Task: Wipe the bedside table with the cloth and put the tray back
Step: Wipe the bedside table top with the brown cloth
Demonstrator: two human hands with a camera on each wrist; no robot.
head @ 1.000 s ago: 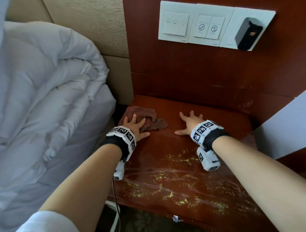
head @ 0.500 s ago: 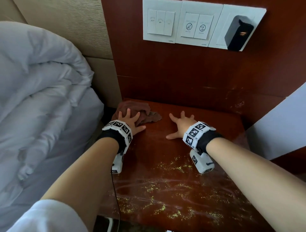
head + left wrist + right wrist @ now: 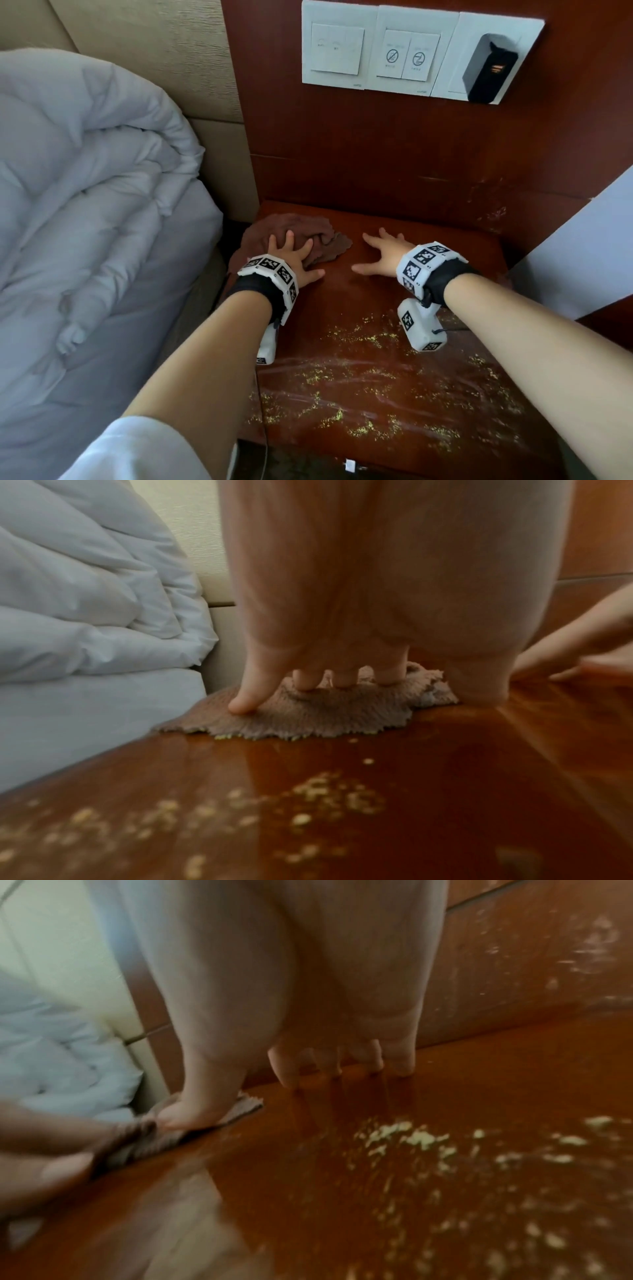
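Observation:
A brown cloth [image 3: 301, 229] [image 3: 308, 712] [image 3: 236, 1110] lies crumpled at the back left corner of the dark red bedside table [image 3: 394, 298] [image 3: 445, 750] [image 3: 479, 1069]. My left hand [image 3: 291, 253] [image 3: 329, 669] presses flat on the cloth with spread fingers. My right hand [image 3: 383, 250] [image 3: 342, 1058] lies flat on the bare tabletop to the right of the cloth, fingers spread. Yellowish crumbs [image 3: 359, 394] [image 3: 325, 796] [image 3: 411, 1137] are scattered over the near half of the table. No tray is in view.
A white duvet [image 3: 85, 205] [image 3: 85, 588] lies bunched on the bed at the left. A wooden wall panel [image 3: 394, 144] behind the table carries white switch plates [image 3: 376, 58] and a black plug-in device [image 3: 489, 75]. A pale surface [image 3: 589, 253] stands at the right.
Both hands sit slightly farther back on the table than a second ago, the left one still on the cloth. The head view has shifted.

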